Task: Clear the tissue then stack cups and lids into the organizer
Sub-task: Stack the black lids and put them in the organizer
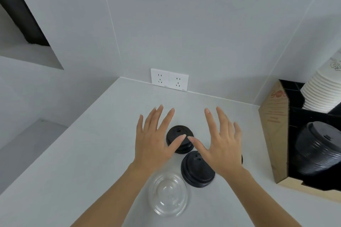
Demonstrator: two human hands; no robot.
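Grey stone-look worktop (92, 153) carries three loose lid items; no tissue is in view, so the clearing step appears done.

Left hand (153, 142): fingers straight and spread wide, palm down, holding nothing. Its thumb tip reaches over the far black lid (178, 131); contact cannot be confirmed.

Clear dome lid (168, 194): sits nearest the person, dome up, apart from both hands, rim just beside the near black lid (195, 171).

Twin wall sockets (169, 79): at the back edge, unused, no obstruction.

The far black lid shows a doubled rim, probably two nested. The near black lid lies flat, just beside it.

Right hand (223, 145): likewise splayed and empty, thumb pointing toward the left thumb. It hides part of the worktop; a dark sliver shows past its outer edge, unidentified.

Cardboard organizer (273, 134): stands at the right, its compartments holding stacked black lids (317, 153) and stacked white paper cups (321, 94).

Judgement: the hands are poised to gather the loose lids. The raised side wall stands between them and the compartments, so lids must go in over or around it.
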